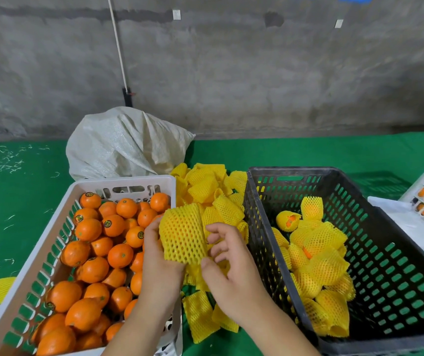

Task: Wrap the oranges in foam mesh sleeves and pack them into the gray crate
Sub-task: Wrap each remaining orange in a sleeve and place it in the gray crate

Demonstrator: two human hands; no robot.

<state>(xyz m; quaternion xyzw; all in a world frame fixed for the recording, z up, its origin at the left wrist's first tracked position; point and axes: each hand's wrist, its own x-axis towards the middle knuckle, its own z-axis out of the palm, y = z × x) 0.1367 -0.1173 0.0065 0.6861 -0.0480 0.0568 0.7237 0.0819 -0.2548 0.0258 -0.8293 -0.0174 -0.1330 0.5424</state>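
left hand (158, 255): wrapped orange (182, 233) is gripped, fingers curled round it
right hand (227, 263): fingers loosely bent, nothing held
gray crate (375, 217): sleeved oranges (318, 255) are held inside

- A rough gray concrete wall (231, 73) fills the upper half of the view, mottled and stained, with a darker band running across near the top.
- A thin white pole (118, 44) leans up the wall, ending in a dark fitting at its lower end.
- Small pale plates (176, 14) are fixed high on the wall.
- A green covering (308, 152) spreads over the counter up to the foot of the wall.
- Tiny white scraps (0, 160) are scattered over the green at far left.
- The light is even and dull.
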